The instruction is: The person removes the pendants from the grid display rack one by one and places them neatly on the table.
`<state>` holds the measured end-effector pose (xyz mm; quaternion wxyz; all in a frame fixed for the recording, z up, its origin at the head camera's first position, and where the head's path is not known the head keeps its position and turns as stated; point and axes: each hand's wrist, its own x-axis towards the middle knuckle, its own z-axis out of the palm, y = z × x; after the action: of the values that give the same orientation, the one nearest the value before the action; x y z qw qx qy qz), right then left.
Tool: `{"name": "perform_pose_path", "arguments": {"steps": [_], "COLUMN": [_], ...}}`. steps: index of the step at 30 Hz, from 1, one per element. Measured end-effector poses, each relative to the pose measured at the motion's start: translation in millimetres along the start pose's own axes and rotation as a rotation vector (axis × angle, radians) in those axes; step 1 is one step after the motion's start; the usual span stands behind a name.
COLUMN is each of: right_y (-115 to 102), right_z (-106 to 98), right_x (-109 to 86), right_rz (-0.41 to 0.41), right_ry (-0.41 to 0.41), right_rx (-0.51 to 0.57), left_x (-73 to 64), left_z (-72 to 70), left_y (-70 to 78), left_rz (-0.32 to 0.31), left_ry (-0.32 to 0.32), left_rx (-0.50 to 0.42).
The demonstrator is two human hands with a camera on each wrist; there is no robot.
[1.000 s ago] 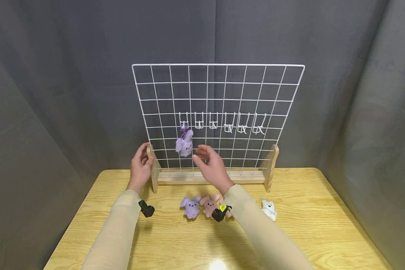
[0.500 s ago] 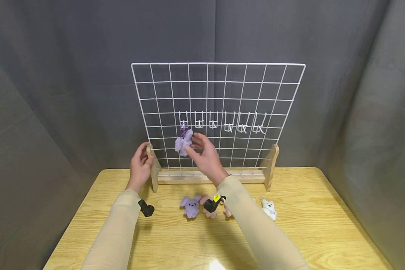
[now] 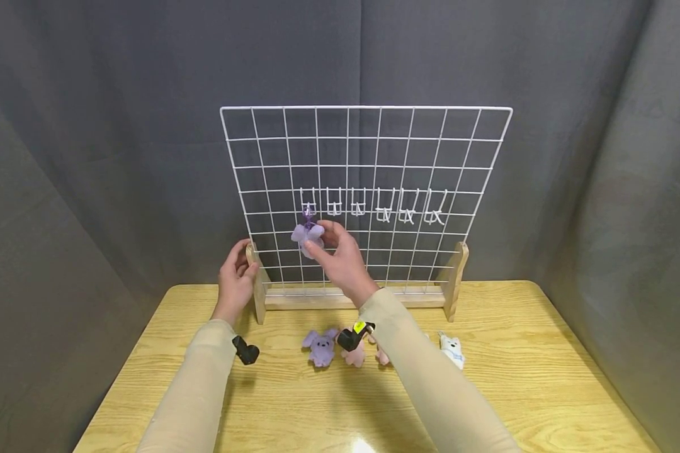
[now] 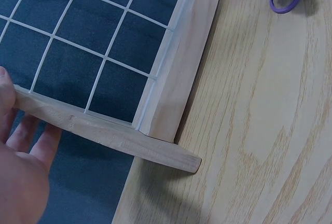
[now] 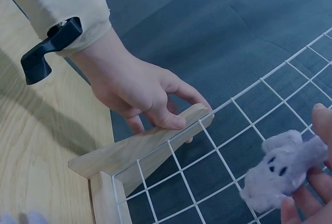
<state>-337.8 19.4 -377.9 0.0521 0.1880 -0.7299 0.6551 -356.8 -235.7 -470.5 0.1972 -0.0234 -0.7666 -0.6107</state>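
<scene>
A light purple plush bunny keychain (image 3: 308, 234) hangs by its darker purple ring from the leftmost hook (image 3: 308, 205) of a white wire grid (image 3: 425, 138). My right hand (image 3: 344, 259) holds the plush's body between thumb and fingers; its dark face marks show in the right wrist view, where the plush (image 5: 277, 169) lies against the fingertips. With my left hand (image 3: 236, 283) I grip the wooden side support (image 3: 257, 286) at the grid's left. In the left wrist view the thumb is on one face of that support (image 4: 109, 132) and the fingers come round beneath.
More hooks (image 3: 357, 209) line the same grid row to the right. On the wooden table (image 3: 283, 402) lie another purple plush (image 3: 322, 349), a pink plush (image 3: 353, 356), a second pink one partly behind my right sleeve, and a white plush (image 3: 452, 351). Grey curtains (image 3: 147, 126) surround the table.
My right hand has moved left and slightly up to the hanging purple plush and taken hold of it. The plush has turned so its face points away from the head camera. The left hand stays put.
</scene>
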Motion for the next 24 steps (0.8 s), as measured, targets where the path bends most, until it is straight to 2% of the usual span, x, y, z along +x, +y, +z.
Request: {"name": "perform_pose_path", "arguments": {"steps": [5,14,24], "right_y": [-4,-9,-14], "right_z": [2,4,10], "right_x": [2.1,5.0,3.8], "right_rz": [0.004,0.039,0.031], "right_ry": [0.015,-0.038,-0.009], "right_rx": [-0.008,-0.073,-0.117], "left_x": [-0.4,-1.1,-3.2], "left_z": [-0.4,0.0,-0.3], "left_y": [-0.4,-1.2,0.9], "left_rz": [-0.007,-0.017,-0.008], "left_ry": [0.002,0.003,0.013], "left_rx": [0.010,0.017,0.033]}}
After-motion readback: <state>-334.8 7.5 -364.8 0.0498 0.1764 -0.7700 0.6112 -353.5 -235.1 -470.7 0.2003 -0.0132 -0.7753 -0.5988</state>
